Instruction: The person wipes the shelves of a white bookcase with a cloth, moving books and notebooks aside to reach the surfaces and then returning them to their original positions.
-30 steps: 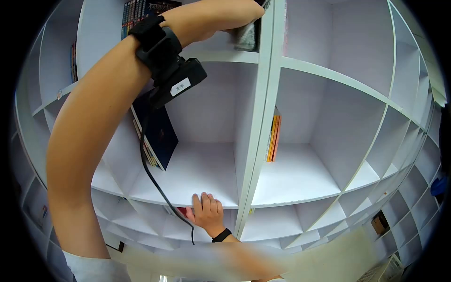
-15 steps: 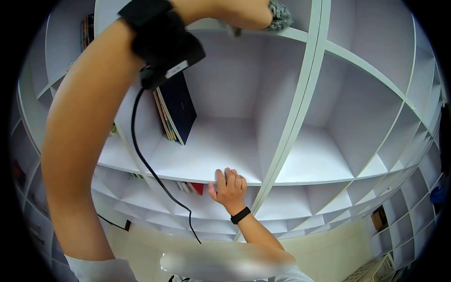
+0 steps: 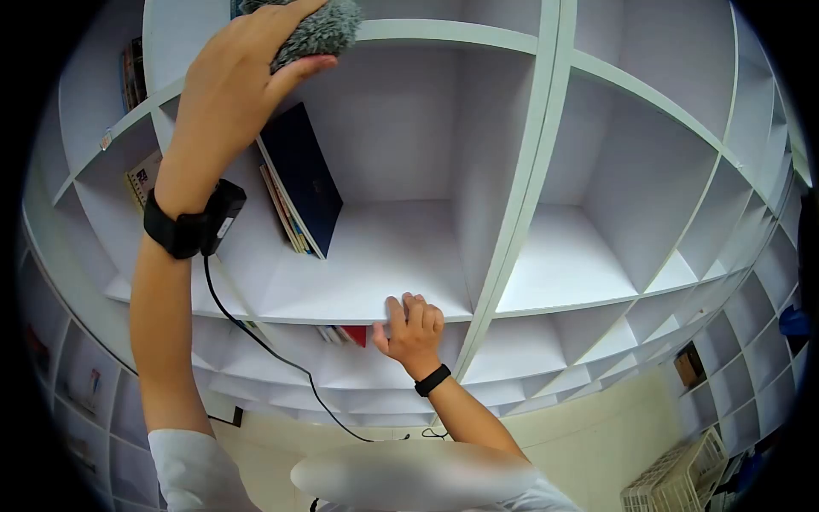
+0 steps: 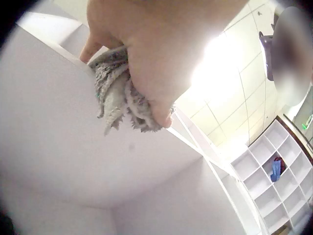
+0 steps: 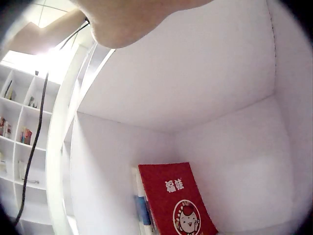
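Cloth: shaggy grey microfibre cleaning cloth (image 3: 317,28) bunched in left hand (image 3: 235,81), pressed against front edge of upper white shelf board (image 3: 444,34). Fingers and thumb curl round wad, pinching it. Likely soft, light, compressible, not fragile; best gripped as bundle, mid-wad. Right hand (image 3: 409,328) rests on lower shelf lip, fingers together, fairly straight. Dark blue book (image 3: 303,175) leans in cubby below.

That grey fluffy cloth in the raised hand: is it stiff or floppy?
Probably floppy: the grey fluffy cloth bunches and droops out of the left hand gripping it. Likely light, since a few fingers hold it overhead. Its shaggy pile suggests it isn't slippery.
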